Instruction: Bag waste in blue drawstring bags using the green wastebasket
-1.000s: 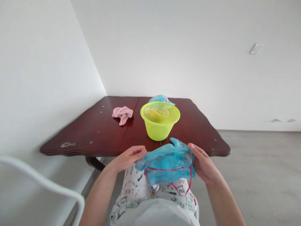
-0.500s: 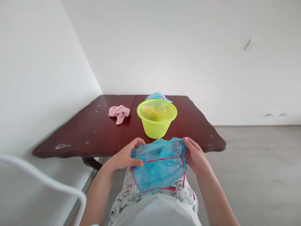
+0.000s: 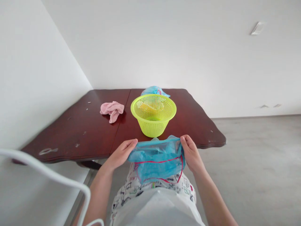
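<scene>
Blue bag (image 3: 156, 153): translucent, crinkled, red drawstring (image 3: 156, 162), stretched wide.

Two-sided pinch, level and apart

Bare left hand (image 3: 121, 154): thumb against curled fingers, closed pinch. Bare right hand (image 3: 192, 154): likewise, thumb toward the midline. Bare left forearm (image 3: 99, 191) and bare right forearm (image 3: 213, 193) slant inward from below, reaching forward.

2 hands (image 3: 121, 154) (image 3: 192, 153) | 2 bags (image 3: 154, 156) (image 3: 153, 90), seemingly | 1 basket (image 3: 153, 127) | 1 cloth (image 3: 113, 110) | 1 table (image 3: 91, 131)

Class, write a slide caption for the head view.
Left hand and right hand hold a blue bag near a yellow-green basket.
</scene>
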Tool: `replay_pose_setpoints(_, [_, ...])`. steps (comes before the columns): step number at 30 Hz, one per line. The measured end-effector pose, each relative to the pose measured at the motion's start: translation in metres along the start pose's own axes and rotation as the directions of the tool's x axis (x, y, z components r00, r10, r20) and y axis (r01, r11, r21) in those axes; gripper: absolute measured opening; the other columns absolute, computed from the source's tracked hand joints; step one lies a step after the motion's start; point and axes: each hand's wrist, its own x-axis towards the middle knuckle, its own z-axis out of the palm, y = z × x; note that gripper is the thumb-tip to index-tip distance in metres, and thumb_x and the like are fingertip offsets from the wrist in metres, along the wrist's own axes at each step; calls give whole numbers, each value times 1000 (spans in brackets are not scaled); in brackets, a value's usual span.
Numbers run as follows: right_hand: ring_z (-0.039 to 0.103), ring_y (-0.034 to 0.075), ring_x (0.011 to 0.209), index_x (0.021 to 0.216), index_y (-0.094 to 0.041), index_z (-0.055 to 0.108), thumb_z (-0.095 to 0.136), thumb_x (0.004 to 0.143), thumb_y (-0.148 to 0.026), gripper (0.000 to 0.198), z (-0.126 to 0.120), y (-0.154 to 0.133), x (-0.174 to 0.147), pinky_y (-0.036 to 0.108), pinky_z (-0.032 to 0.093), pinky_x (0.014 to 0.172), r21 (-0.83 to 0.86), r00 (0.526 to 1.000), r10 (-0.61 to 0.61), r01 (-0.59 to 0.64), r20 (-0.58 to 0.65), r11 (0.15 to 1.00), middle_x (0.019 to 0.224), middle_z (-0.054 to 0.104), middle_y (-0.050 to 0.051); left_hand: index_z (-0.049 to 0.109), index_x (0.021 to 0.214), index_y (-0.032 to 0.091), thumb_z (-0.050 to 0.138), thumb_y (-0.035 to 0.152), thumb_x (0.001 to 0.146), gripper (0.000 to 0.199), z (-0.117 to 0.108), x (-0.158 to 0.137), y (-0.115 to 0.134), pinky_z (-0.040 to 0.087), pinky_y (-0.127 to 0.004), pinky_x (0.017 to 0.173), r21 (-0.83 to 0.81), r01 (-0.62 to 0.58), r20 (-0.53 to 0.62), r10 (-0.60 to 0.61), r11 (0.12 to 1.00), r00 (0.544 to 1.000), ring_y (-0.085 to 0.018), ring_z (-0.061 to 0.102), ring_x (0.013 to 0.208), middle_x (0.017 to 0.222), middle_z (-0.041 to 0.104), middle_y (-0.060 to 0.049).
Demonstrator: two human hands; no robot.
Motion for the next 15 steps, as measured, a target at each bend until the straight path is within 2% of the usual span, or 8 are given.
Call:
replay_pose_setpoints(3, [39, 20, 74, 93, -28, 60, 73, 100, -102, 75, 4, -4, 5, 31, 36, 62, -68, 999, -36, 38, 29, 997, 80, 48, -3, 77, 96, 21, 99, 85, 83, 69, -2, 2, 0, 54, -28, 70, -216, 100, -75, -118, 971, 990, -21, 63, 77, 85, 72, -1])
replay_pose_setpoints(5, [39, 19, 75, 91, -28, 60, 72, 102, -100, 74, 5, -9, 7, 31, 36, 63, -95, 995, -36, 46, 98, 994, 80, 48, -3, 74, 97, 21, 99, 85, 84, 70, -9, 1, 0, 49, -24, 64, -266, 109, -58, -129, 958, 990, -16, 57, 69, 82, 68, 2])
replay_pose_setpoints(6, [38, 19, 75, 90, -28, 59, 72, 101, -100, 74, 5, -11, 8, 31, 35, 62, -103, 990, -28, 43, 140, 994, 80, 47, -3, 73, 98, 21, 97, 87, 86, 71, -14, 0, 1, 42, -22, 58, -252, 115, -43, -130, 961, 991, -13, 51, 62, 79, 64, 3])
replay_pose_setpoints(8, [36, 18, 74, 88, -27, 57, 73, 100, -101, 76, 3, -16, 9, 30, 33, 61, -109, 977, -1, 24, 212, 994, 80, 45, -4, 72, 99, 22, 89, 93, 91, 73, -27, -2, 1, 26, -22, 49, -174, 135, -23, -141, 975, 990, -11, 35, 53, 72, 56, 6])
replay_pose_setpoints(9, [36, 17, 74, 88, -27, 57, 74, 100, -100, 77, 3, -19, 10, 29, 32, 61, -106, 970, 19, 7, 242, 994, 80, 44, -4, 73, 100, 23, 85, 95, 93, 74, -34, -3, 1, 24, -22, 49, -120, 135, -23, -138, 984, 990, -11, 34, 52, 70, 56, 6])
replay_pose_setpoints(10, [35, 16, 74, 89, -27, 56, 75, 99, -100, 76, 2, -22, 10, 28, 32, 61, -96, 962, 44, -19, 268, 995, 81, 43, -5, 74, 99, 23, 82, 96, 94, 74, -40, -4, 2, 26, -23, 50, -52, 123, -13, -124, 991, 992, -13, 38, 53, 71, 58, 5])
replay_pose_setpoints(12, [35, 16, 73, 92, -27, 56, 78, 98, -99, 76, 2, -29, 11, 28, 32, 60, -59, 943, 103, -89, 317, 994, 80, 42, -6, 77, 96, 23, 79, 93, 98, 70, -50, -7, 5, 40, -25, 59, 143, 94, 18, -97, 985, 995, -19, 57, 65, 76, 67, 0])
replay_pose_setpoints(15, [37, 15, 72, 94, -26, 62, 78, 99, -98, 75, 9, -42, 11, 28, 34, 62, -20, 919, 112, -113, 377, 993, 80, 48, -5, 85, 104, 25, 82, 80, 103, 55, -49, -14, 16, 54, -34, 79, 465, 76, -35, -67, 882, 997, -32, 78, 91, 97, 85, -8])
